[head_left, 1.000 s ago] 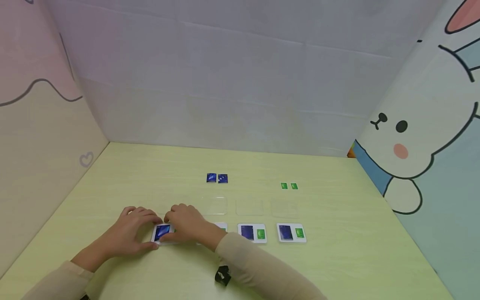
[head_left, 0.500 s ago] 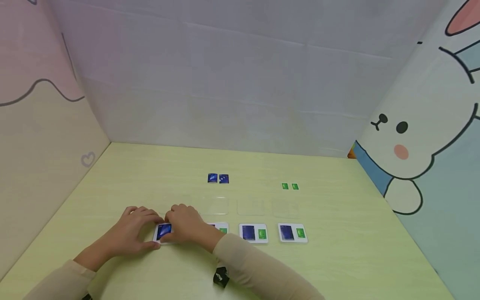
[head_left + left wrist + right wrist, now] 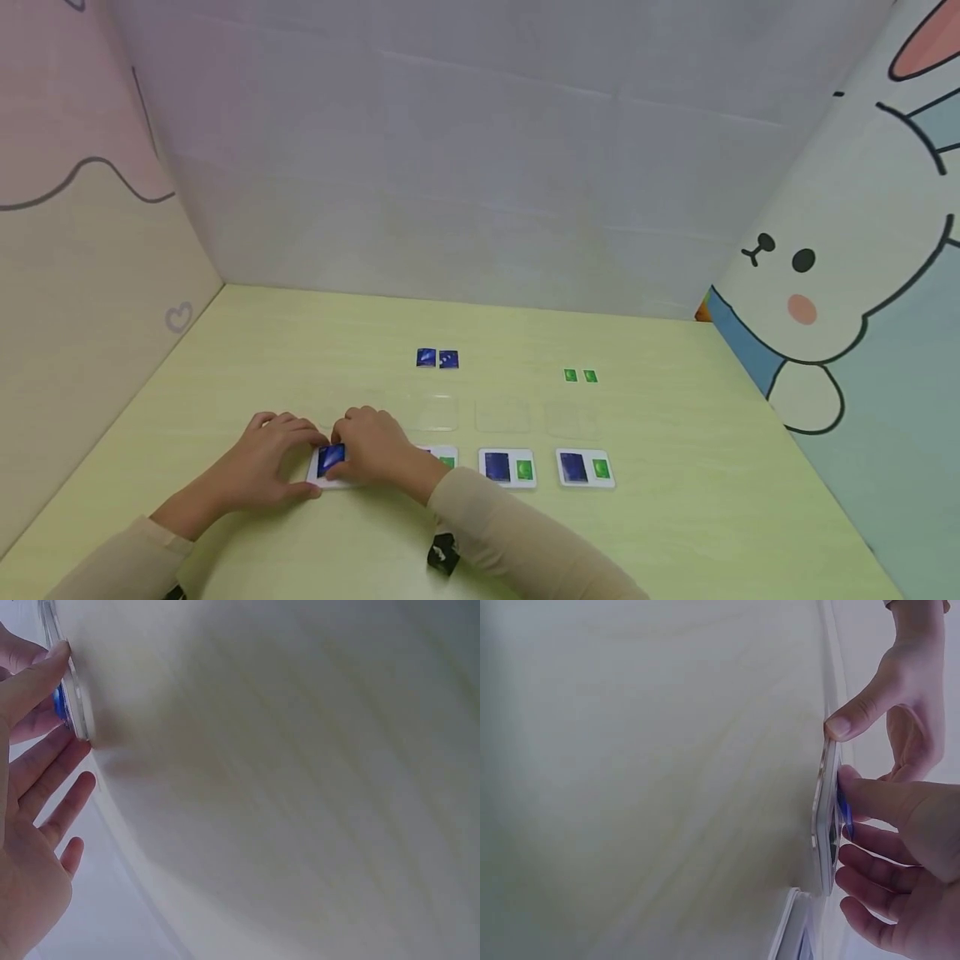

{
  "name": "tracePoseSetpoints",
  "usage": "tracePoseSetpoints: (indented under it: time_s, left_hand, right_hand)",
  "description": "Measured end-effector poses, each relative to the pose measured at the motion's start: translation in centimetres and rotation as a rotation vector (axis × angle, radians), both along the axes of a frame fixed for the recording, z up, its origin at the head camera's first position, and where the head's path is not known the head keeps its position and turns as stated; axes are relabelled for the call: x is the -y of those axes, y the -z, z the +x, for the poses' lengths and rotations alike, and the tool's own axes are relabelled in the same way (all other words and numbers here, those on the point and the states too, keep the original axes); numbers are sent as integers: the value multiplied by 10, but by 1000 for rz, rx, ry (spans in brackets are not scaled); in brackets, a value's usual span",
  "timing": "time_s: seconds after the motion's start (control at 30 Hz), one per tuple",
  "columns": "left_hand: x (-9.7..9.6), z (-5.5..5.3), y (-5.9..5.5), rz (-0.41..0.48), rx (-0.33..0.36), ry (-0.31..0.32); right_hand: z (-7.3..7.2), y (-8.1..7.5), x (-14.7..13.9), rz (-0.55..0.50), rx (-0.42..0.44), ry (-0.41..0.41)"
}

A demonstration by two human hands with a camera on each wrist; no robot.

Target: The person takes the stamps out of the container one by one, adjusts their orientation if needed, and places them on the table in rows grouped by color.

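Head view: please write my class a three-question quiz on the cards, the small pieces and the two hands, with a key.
1. How many small flat green rectangular pieces lie loose toward the back of the pale yellow-green table?
2. True or false: the left hand holds the leftmost white rounded rectangular card.
3. What does the thumb of the right hand touch?
A) A loose green piece
B) A glossy blue picture piece
C) The rightmost white card
Key: 1. Two; 2. True; 3. B

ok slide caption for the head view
Left hand holds a white card while the right hand pinches a blue picture tile over it, three more cards alongside.
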State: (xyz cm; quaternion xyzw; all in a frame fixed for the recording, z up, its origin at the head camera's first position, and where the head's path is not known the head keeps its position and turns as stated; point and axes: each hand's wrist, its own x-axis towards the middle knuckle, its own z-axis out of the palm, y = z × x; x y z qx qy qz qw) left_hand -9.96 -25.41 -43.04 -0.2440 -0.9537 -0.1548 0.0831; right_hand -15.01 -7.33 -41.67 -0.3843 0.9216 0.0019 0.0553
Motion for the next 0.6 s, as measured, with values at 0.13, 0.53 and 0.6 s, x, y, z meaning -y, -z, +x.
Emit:
tracePoseSetpoints:
  time_s: [0.13,0.53,0.6]
  left_hand:
    - [0,1,0,-14,17,-14]
    - [-1,0,-4,-33,47,-32]
    - [-1,0,-4,-35,50,-34]
  right_hand:
    - [0,-2,-1,-24,-1,13]
    - [-3,-7,-8,-221,132,94]
    - [-4,-8,-9,-256,156,91]
